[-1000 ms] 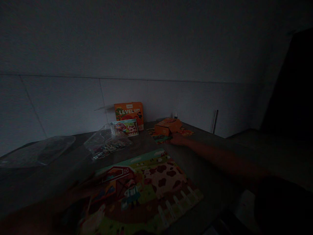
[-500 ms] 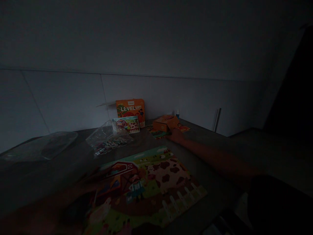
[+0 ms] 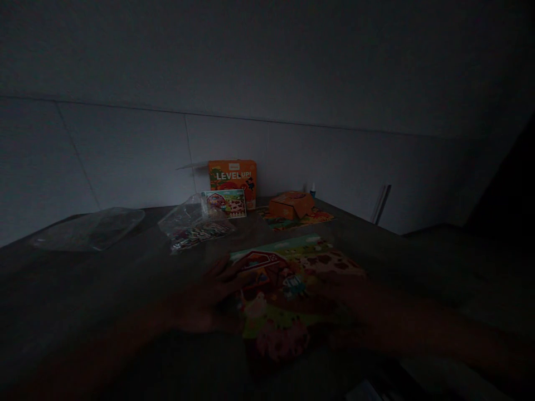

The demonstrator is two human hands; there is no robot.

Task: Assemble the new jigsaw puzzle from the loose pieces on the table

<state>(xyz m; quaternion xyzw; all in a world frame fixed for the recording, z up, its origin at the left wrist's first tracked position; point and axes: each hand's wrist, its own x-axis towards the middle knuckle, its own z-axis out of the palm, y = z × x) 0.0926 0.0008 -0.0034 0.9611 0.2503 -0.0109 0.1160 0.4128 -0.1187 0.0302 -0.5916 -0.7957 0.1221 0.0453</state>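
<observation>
A farm-scene jigsaw puzzle [image 3: 276, 317] lies flat in front of me, showing a barn, a cow and pigs. Along its left edge my left hand [image 3: 204, 301] is open, its spread fingers reaching over the barn. My right hand [image 3: 346, 295] lies over the puzzle's right part and hides the fence and some of the cow. Its fingers are dim and somewhat blurred but look stretched out flat. Neither hand visibly grips anything. Beyond the puzzle, a small picture card [image 3: 234, 204] of the same farm scene leans upright.
Behind the card stands an orange "LEVEL UP!" box [image 3: 232, 174]. A clear bag of puzzle pieces [image 3: 200, 234] lies left of it, with another clear bag [image 3: 96, 225] farther left. An orange carton [image 3: 288, 206] sits on a second puzzle [image 3: 321, 216], near a small bottle [image 3: 312, 190]. The room is dark.
My right hand has left the orange carton and come back over the near puzzle. My left hand has come onto the puzzle's left edge. The view has shifted slightly.
</observation>
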